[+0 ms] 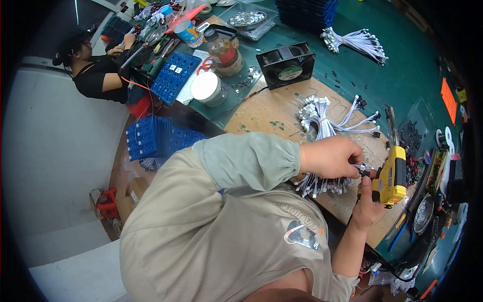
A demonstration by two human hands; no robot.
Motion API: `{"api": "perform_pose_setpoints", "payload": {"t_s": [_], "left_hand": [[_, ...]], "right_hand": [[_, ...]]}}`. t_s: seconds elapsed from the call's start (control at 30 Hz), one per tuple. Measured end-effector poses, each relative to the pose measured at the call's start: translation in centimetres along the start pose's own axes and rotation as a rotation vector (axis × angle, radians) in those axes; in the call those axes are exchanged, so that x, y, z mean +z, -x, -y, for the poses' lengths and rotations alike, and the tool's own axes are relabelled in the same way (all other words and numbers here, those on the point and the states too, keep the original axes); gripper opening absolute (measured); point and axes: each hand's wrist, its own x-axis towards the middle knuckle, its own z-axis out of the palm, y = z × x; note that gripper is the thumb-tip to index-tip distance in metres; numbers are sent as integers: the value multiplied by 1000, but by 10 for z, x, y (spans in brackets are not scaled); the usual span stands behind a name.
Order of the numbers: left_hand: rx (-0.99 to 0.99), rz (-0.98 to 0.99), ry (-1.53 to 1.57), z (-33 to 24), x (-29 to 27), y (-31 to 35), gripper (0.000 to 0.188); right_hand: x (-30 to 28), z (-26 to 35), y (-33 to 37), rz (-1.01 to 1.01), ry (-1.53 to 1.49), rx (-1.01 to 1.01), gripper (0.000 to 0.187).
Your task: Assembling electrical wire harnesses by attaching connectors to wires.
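My right hand (pixel 369 207) grips a yellow and black glue gun (pixel 392 180); a long stick rises from its back end. Its nozzle faces the fingertips of my left hand (pixel 332 157), almost touching them. Those fingers are pinched on the small black end of a white cable (pixel 364 167). Beyond my left hand, a tied bundle of white cables (pixel 322 118) lies on a brown board (pixel 274 115), some with black ends fanned to the right. Below my left wrist lie more white cable ends (pixel 322 185), partly hidden by my arm.
A black fan (pixel 288 68) stands at the board's far edge. Left of it are a white-lidded jar (pixel 208 89), a brown jar (pixel 224 53) and a blue panel (pixel 175 76). Pliers (pixel 398 231) and tools crowd the right side. A co-worker (pixel 95 70) sits at far left.
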Motion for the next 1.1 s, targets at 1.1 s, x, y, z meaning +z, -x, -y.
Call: {"api": "perform_pose_setpoints", "payload": {"t_s": [1.1], "left_hand": [[-274, 72, 322, -9, 4, -3, 16]], "right_hand": [[-4, 14, -3, -52, -108, 87, 27]]}}
